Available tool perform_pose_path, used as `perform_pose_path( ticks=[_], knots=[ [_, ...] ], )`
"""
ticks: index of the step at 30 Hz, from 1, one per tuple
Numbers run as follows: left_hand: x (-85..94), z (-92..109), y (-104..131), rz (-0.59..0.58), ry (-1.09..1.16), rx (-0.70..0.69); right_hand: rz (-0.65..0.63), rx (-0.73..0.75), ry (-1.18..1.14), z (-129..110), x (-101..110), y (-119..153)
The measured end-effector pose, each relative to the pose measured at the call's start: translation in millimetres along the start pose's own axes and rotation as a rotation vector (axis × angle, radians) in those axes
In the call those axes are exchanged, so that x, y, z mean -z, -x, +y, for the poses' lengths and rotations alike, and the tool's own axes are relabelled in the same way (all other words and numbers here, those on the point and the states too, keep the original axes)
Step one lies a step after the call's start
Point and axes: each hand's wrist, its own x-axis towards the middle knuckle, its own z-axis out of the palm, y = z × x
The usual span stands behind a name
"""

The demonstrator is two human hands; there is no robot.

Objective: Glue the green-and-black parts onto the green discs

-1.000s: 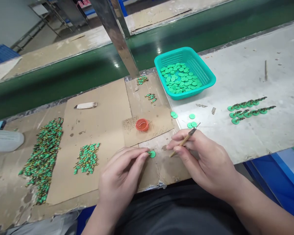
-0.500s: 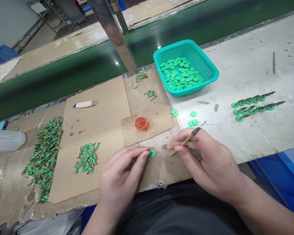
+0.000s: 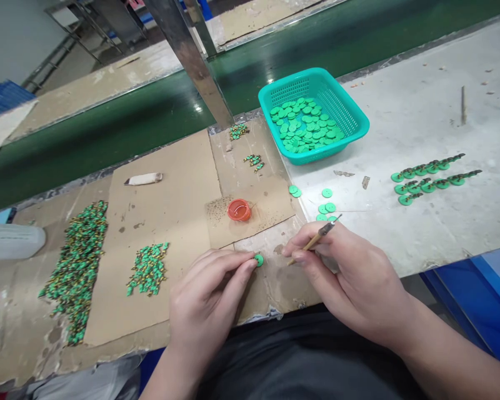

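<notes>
Between the thumb and forefinger of my left hand [image 3: 216,289] is a green disc [image 3: 259,259], held by its left edge. My right hand [image 3: 345,278] grips a thin wooden-handled tool [image 3: 314,243] with a dark, fine tip that points up and to the right, away from the disc. Beyond my hands sits a small orange cup [image 3: 239,210] on stained cardboard. Loose green discs [image 3: 327,208] lie just past my right hand. Farther right, several discs with dark, knobbly pieces on them [image 3: 428,186] are laid out in rows.
A teal basket [image 3: 358,132] of green discs stands at the back. Small green-and-gold pieces form a large pile [image 3: 77,266] and a smaller one [image 3: 148,268] on the left. A white-wrapped object [image 3: 145,178] and a translucent bottle [image 3: 12,240] lie there too. A metal post [image 3: 195,66] rises behind.
The disc at my left fingertips shows slightly less of its face. My right hand has shifted slightly left with the tool, whose tip is a little lower.
</notes>
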Motion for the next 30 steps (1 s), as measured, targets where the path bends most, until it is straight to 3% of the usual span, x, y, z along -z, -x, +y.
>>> perform_pose_path(
  ticks=[26, 30],
  knots=[
    [-1.6, -0.1, 1.7, -0.022, 0.019, -0.030, 0.000, 0.086, 0.048, -2.3, 7.9, 3.0],
    [-2.5, -1.5, 1.4, -0.012, 0.015, -0.023, -0.099, 0.080, 0.058, -3.0, 14.3, 2.9]
  ],
)
